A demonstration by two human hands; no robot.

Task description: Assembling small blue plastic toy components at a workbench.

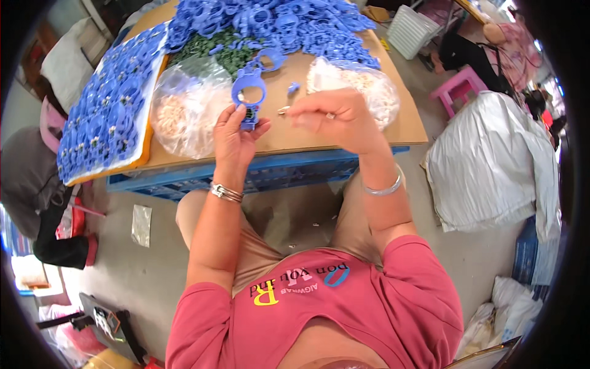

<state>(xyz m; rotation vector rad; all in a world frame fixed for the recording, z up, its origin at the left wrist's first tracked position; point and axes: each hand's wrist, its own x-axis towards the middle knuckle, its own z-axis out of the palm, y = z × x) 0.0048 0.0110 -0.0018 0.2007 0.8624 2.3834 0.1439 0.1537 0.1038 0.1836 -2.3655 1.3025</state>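
My left hand (pixel 236 132) grips a blue plastic part (pixel 249 86) by its lower end. The part has a round open ring with ear-like bumps, and a dark green piece (pixel 250 114) sits in its narrow end. To the right, my right hand (pixel 335 117) hangs over the table with its fingers drawn together; what they hold, if anything, is too small to make out. A small pale piece (pixel 283 111) lies by its fingertips, and a small blue piece (pixel 293 88) is just beyond. Clear bags of cream-coloured pieces stand beside each hand, a left bag (pixel 184 117) and a right bag (pixel 375 86).
Blue ring parts (pixel 270 24) heap across the table's far side, beside dark green pieces (pixel 215 52). A tray (pixel 114 104) of blue parts lines the left edge. Blue crates (pixel 227 175) stand under the tabletop. A silvery sack (pixel 491 166) and a seated person (pixel 498 49) are at right.
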